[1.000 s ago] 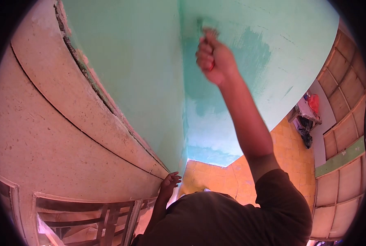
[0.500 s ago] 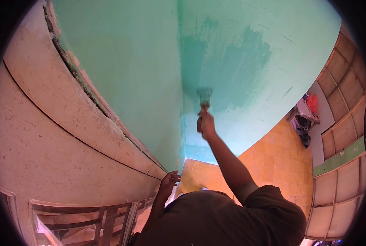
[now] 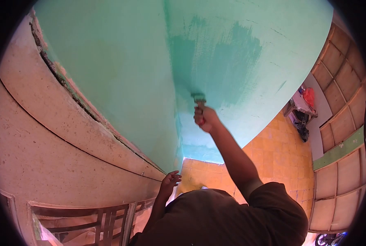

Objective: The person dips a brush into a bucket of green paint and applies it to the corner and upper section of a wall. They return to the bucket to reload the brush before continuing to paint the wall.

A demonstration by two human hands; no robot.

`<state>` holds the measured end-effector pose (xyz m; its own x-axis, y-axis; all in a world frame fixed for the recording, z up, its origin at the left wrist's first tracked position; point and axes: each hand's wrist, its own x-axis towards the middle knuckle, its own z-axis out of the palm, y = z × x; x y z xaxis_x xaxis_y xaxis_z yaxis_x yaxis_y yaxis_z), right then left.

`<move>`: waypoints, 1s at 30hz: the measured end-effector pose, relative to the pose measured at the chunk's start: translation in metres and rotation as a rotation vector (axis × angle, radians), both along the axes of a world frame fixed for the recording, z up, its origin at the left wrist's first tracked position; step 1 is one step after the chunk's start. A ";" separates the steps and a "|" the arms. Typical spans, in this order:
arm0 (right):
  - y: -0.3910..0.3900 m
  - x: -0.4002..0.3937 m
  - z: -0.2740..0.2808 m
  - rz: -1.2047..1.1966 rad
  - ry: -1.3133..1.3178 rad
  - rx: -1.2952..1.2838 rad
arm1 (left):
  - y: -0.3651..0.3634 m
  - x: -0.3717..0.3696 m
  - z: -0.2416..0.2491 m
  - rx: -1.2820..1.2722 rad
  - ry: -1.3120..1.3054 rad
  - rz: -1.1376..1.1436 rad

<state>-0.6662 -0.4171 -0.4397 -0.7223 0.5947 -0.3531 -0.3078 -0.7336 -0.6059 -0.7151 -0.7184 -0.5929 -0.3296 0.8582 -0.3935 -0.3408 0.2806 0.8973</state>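
My right hand (image 3: 206,119) is closed round the handle of a paintbrush (image 3: 200,98). The brush's bristles lie against the green wall (image 3: 256,98), a little right of the corner and at the lower edge of a darker green patch of paint (image 3: 228,61). Low beside the wall's pale edge hangs my left hand (image 3: 171,180), holding nothing, its fingers loosely bent and apart. Most of the brush handle is hidden inside my right fist.
An adjoining green wall (image 3: 113,74) meets the painted one at the corner. On the left is a pinkish panel (image 3: 68,156) with a cracked edge. Orange tiles (image 3: 273,151) cover the floor. A small bench (image 3: 302,104) with a red bag (image 3: 309,97) stands at right.
The brush has moved slightly down and left across the wall, its bristles now bent to the left. My view has shifted a little. My left hand has stayed about where it was.
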 end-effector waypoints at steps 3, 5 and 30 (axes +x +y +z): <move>-0.012 0.004 0.080 -0.025 0.011 0.266 | 0.004 -0.002 0.001 0.011 0.018 -0.007; -0.022 0.006 0.127 -0.080 0.003 0.505 | 0.006 -0.002 0.004 0.022 0.018 0.002; -0.024 0.019 -0.160 0.003 -0.333 0.027 | 0.000 -0.003 0.011 -0.001 0.030 -0.002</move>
